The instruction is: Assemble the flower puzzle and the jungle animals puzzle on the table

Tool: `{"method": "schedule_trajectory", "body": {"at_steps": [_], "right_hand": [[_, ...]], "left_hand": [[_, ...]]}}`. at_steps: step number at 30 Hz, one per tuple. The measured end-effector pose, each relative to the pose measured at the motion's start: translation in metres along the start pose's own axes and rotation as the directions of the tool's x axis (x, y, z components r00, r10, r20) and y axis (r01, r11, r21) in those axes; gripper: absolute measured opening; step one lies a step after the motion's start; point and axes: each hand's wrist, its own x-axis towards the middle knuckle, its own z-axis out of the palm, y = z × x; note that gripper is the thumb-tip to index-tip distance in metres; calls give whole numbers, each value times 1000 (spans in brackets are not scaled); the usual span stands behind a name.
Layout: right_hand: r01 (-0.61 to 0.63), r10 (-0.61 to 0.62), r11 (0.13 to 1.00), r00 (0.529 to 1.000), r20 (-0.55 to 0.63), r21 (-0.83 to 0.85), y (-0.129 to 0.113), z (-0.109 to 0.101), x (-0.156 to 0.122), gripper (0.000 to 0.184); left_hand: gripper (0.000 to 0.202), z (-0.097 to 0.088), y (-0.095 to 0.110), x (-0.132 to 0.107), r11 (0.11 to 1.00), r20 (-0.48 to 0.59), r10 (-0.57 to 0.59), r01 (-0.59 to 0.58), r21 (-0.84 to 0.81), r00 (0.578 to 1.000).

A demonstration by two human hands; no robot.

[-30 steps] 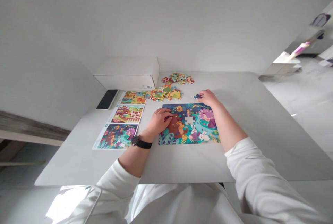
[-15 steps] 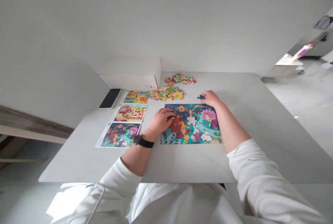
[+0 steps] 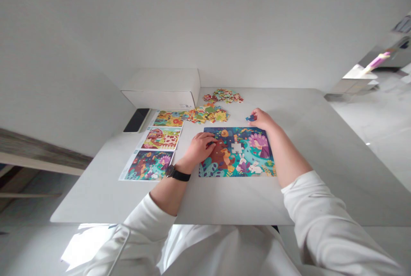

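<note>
In the head view, a jigsaw puzzle (image 3: 221, 156) with a forest scene lies in front of me. One piece-shaped gap near its middle shows the pale tabletop. My left hand (image 3: 201, 146) rests on the puzzle's left side over the bear, fingers laid on the surface and holding nothing. Beyond the puzzle's top right edge, my right hand (image 3: 260, 118) pinches a dark blue puzzle piece (image 3: 250, 118) between thumb and fingers. The piece is slightly raised and tilted, and my fingers hide part of it.
Two piles of loose pieces, a yellow-green one (image 3: 207, 114) and a red-green one (image 3: 223, 95), lie behind the puzzle. Picture sheets (image 3: 160, 139) lie to the left, beside a phone (image 3: 137, 120). A white box (image 3: 160, 90) stands against the wall on the table (image 3: 321, 152).
My right hand has lifted the blue piece a little and turned it, so more of its face shows. My left hand stays in place on the puzzle.
</note>
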Motion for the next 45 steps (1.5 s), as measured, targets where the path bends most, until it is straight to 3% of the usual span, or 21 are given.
{"method": "schedule_trajectory", "body": {"at_steps": [6,11,16,19,24,29,37,45], "right_hand": [[8,9,993,991,-137,121,-5,-15,-4,24],[86,-24,926,985,-172,367,-29,-36,-32,26],[146,-76,704,989,-130,695,-58,-34,-87,45],[38,-20,595,999,-32,803,-68,-18,-117,51],[-154,9,381,987,163,912,-78,13,-141,58],[-176,16,398,983,185,900,-81,26,-142,53],[-188,31,452,980,196,872,-77,35,-141,52],[-219,13,403,972,234,889,-76,32,-142,51]], "left_hand": [[25,-2,2,0,999,-8,-4,4,-33,1000],[29,-12,15,-2,992,-157,45,-62,-106,987],[27,-15,32,-4,975,-243,76,-122,-183,967],[27,-6,38,-2,941,-232,-17,-63,-332,973],[42,13,42,0,772,-71,-100,32,-634,992],[46,9,46,-2,755,3,-97,75,-651,995],[52,5,46,-3,775,30,-135,124,-620,990],[50,7,42,-1,795,58,-153,157,-586,987]]}}
